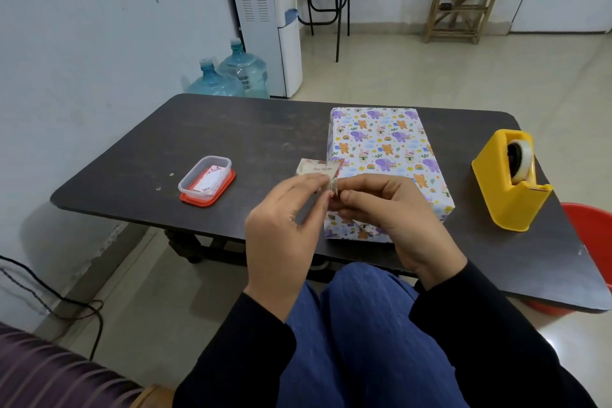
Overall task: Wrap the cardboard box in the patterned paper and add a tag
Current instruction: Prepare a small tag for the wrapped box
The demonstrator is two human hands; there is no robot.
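Cardboard box [381, 156] is lying on the bench [198, 129], right of centre. It is fully covered in the patterned paper [397, 129], and its long axis is running from the near edge toward the far one. The tag [318, 169] is not on it yet. The person is holding the tag up in front of them, in the air just off the box's near-left corner.

Both hands are working on that small card. The left hand [284, 228] is pinching it from the left with fingertips and thumb. The right hand [387, 209] is pinching a folded or curled strip at its lower right edge. From where I'm standing it looks as if a backing is being peeled away, though the strip is too small to be sure. So each grip is closed on the tag and neither is touching the box.

The box is sitting just beyond and to the right of the grip. The right hand is hovering over its near-left corner and is plainly the nearer of the two, so I'd judge the tag needs only a short carry forward and right onto the top face.

A yellow tape dispenser [510, 182] is standing far right, well apart from the box. A plastic tub [207, 180] holding more cards is sitting off to the left.
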